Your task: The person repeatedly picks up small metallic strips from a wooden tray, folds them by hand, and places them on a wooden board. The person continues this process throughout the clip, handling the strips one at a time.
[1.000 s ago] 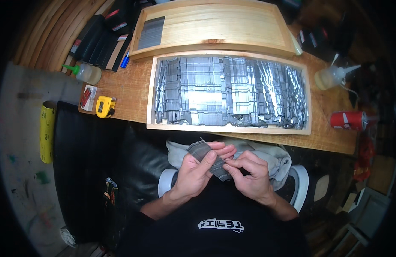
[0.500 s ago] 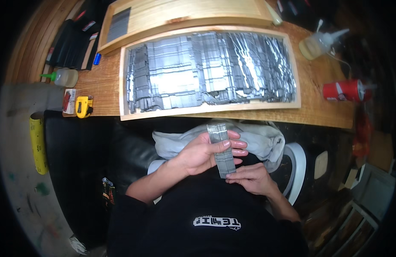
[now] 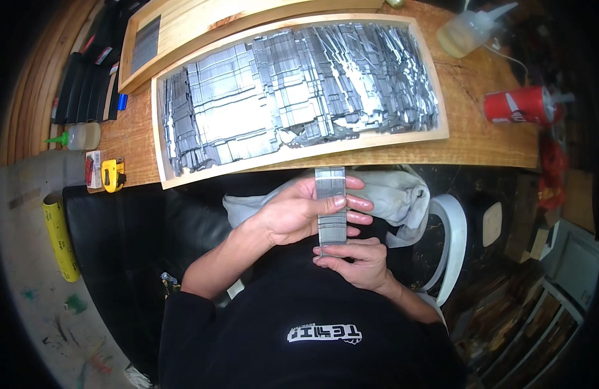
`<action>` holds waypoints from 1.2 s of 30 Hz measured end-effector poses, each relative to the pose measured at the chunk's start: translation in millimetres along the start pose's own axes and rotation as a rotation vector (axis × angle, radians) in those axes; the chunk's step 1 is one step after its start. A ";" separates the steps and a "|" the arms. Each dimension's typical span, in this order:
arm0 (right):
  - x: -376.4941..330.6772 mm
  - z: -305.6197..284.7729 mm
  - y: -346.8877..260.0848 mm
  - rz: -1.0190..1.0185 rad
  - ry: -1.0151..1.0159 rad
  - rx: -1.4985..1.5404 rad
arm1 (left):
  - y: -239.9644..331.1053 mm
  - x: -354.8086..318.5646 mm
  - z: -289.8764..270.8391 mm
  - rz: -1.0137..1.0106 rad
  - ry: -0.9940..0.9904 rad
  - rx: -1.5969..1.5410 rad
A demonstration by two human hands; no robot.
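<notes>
A long flat stack of grey metal strips (image 3: 330, 194) stands upright over my lap, held in both hands. My left hand (image 3: 299, 211) wraps around its middle from the left, thumb on the front. My right hand (image 3: 354, 262) grips its lower end from below. Behind the hands lies a crumpled pale cloth (image 3: 393, 194). Just beyond, a shallow wooden tray (image 3: 435, 133) on the workbench holds several rows of the same grey strips (image 3: 293, 97).
A second wooden tray (image 3: 189, 26) lies behind the first. A red can (image 3: 516, 105) and a squeeze bottle (image 3: 465, 32) stand at the right. A yellow tape measure (image 3: 111, 175), a small bottle (image 3: 82, 136) and a yellow roll (image 3: 58, 236) sit left. A white chair rim (image 3: 456, 240) shows at right.
The strips were a loose bundle worked between both hands. Now they form a straight stack held upright, and the view has shifted so the tray sits more to the left.
</notes>
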State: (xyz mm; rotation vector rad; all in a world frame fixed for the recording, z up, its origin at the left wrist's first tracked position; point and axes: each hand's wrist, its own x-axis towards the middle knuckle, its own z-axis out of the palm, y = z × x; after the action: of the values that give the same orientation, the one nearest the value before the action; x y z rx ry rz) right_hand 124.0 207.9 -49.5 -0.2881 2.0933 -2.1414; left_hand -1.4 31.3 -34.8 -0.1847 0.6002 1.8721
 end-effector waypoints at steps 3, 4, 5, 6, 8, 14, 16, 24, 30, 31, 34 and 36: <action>-1.2 1.1 -1.1 0.028 0.004 -0.018 | -1.6 -3.2 -1.2 -0.023 -0.024 -0.048; -3.2 0.3 -0.7 0.070 0.005 -0.010 | -1.5 -1.8 -2.1 -0.027 -0.026 -0.083; -4.7 -0.3 -0.4 0.112 0.006 -0.002 | -1.6 -0.6 -2.8 -0.031 -0.028 -0.118; -4.1 -1.0 -1.3 0.109 0.007 -0.023 | -1.7 0.3 -2.8 -0.026 -0.029 -0.102; -2.1 -2.5 -5.2 0.106 0.011 -0.065 | -2.3 0.8 -1.4 -0.018 -0.030 -0.074; -4.6 -9.7 -2.6 -0.006 -0.010 -0.133 | -3.9 -5.3 4.2 0.045 -0.206 0.027; -3.7 -12.6 3.3 -0.050 -0.008 -0.151 | -10.1 -3.8 3.0 0.123 -0.289 -0.058; 1.3 -15.9 4.9 -0.054 -0.068 -0.056 | -12.1 -9.0 3.9 0.142 -0.263 -0.173; 5.4 -17.6 -7.1 -0.001 -0.104 0.094 | -14.1 -9.2 7.0 0.133 -0.198 -0.248; 5.3 -18.0 -8.2 0.007 -0.106 0.119 | -13.5 -9.4 8.2 0.133 -0.201 -0.252; 6.1 -18.7 -11.6 0.011 -0.111 0.148 | -11.4 -10.6 13.7 0.139 -0.189 -0.223; 5.1 -18.7 -12.4 0.008 -0.105 0.146 | -10.5 -11.9 17.1 0.147 -0.186 -0.187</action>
State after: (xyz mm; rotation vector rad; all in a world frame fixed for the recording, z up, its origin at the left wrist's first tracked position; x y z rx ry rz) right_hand 115.3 225.2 -37.2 -0.3663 1.8683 -2.2082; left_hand 15.4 32.5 -18.7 -0.0881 0.3184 2.0609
